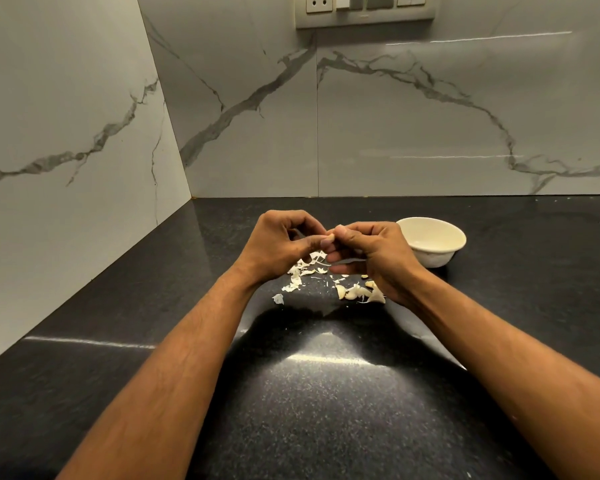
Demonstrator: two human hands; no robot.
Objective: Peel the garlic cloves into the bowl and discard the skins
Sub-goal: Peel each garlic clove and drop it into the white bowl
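Both hands, left hand (284, 242) and right hand (371, 252), pinch one garlic clove (331, 234) together, peeling under way. Loose skins (300, 271) litter the counter (326, 393); unpeeled cloves (355, 292) remain, and the bowl (430, 242) contents cannot be told.

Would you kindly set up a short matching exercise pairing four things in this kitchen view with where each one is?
Things:
1. white bowl
2. garlic clove
3. loose skins
4. switch panel

Places:
A. on the marble wall, top of view
B. pinched between both hands' fingertips
C. scattered on the black counter under the hands
D. on the counter, right of the hands

Pairs: 1-D, 2-B, 3-C, 4-A
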